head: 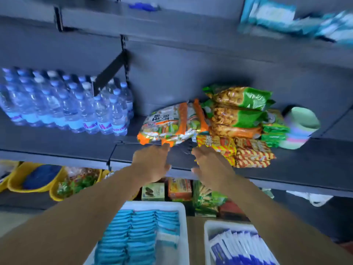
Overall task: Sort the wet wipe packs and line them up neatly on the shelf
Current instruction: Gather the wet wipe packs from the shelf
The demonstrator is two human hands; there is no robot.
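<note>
Both my arms reach forward to the middle grey shelf (pixel 286 169). My left hand (pixel 152 163) and my right hand (pixel 210 161) hover side by side over its front edge with fingers spread, holding nothing. Just beyond them lies an orange and white snack bag (pixel 172 123). Below, a white bin (pixel 183 217) holds rows of light blue wet wipe packs (pixel 141 232). A second white bin (pixel 208 232) holds white and dark blue wipe packs (pixel 238 247). Blurred teal and white wipe packs (pixel 273 14) lie on the top shelf at the right.
Shrink-wrapped water bottles (pixel 66 106) fill the shelf's left side. Green and orange snack bags (pixel 240 109) and red striped packs (pixel 252 153) are stacked at the right, beside stacked pastel bowls (pixel 299 127). Yellow baskets (pixel 34 178) and boxed goods (pixel 179 188) sit on the lower shelf.
</note>
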